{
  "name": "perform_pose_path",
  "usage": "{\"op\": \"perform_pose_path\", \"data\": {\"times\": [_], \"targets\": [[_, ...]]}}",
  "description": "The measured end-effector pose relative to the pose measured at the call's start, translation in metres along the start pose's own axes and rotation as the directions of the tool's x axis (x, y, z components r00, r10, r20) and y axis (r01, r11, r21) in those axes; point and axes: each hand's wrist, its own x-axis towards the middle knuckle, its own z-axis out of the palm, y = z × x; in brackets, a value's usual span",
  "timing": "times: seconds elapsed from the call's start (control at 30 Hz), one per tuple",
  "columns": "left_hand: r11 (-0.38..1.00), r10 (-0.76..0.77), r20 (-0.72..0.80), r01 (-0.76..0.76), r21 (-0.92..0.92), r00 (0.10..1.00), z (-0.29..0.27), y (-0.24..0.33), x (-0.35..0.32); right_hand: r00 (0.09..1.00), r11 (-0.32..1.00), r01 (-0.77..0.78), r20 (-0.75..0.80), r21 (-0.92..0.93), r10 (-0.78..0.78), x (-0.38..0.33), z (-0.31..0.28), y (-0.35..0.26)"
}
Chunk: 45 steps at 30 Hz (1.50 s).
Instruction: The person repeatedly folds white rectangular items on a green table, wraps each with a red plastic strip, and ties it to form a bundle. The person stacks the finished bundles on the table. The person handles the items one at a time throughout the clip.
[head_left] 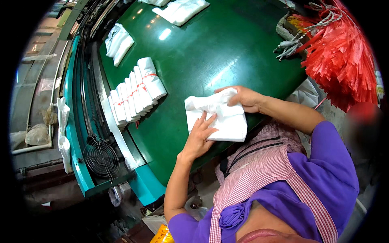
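Note:
A folded bundle of thin white plastic bags (231, 125) lies at the near edge of the green tabletop, in front of my body. My left hand (198, 135) rests on its left part, fingers spread over the creased surface. At the far right corner, my right hand (246, 100) grips the bundle, with the thumb side on top and some fingers hidden. To the left, a row of white bundles (133, 95) tied with red strips stands packed side by side on the table.
Loose folded white bundles (119, 43) lie at the far left and far edge (180, 11) of the green table (194, 52). A bunch of red plastic strips (340, 56) hangs at the right. A teal machine frame with a round wire fan guard (101, 158) borders the left.

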Motion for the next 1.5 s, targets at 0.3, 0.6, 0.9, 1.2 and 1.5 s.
{"op": "perform_pose_path", "data": {"times": [0.3,0.6,0.9,1.2,1.5], "targets": [[0.851,0.154,-0.164,-0.046,0.523,0.974,-0.026,0.006,0.038,0.622,-0.42,0.708,0.783,-0.568,-0.01,0.018,-0.026,-0.022],[0.946,-0.173,-0.075,0.187,0.263,0.982,0.004,0.009,0.034,0.864,0.008,0.504,0.504,-0.864,-0.005,-0.019,-0.01,-0.028],[0.92,-0.338,-0.278,0.378,0.105,0.899,0.002,0.017,0.001,0.959,-0.112,0.243,0.256,-0.964,-0.12,-0.033,0.013,-0.015],[0.96,-0.28,-0.217,0.275,-0.055,0.935,0.007,0.007,0.053,0.579,0.73,0.503,-0.447,-0.463,-0.682,-0.015,-0.05,-0.021],[0.893,-0.347,-0.136,0.282,-0.349,0.928,0.024,0.034,0.035,0.252,0.611,0.777,-0.816,-0.15,-0.52,-0.056,-0.151,-0.082]]}}
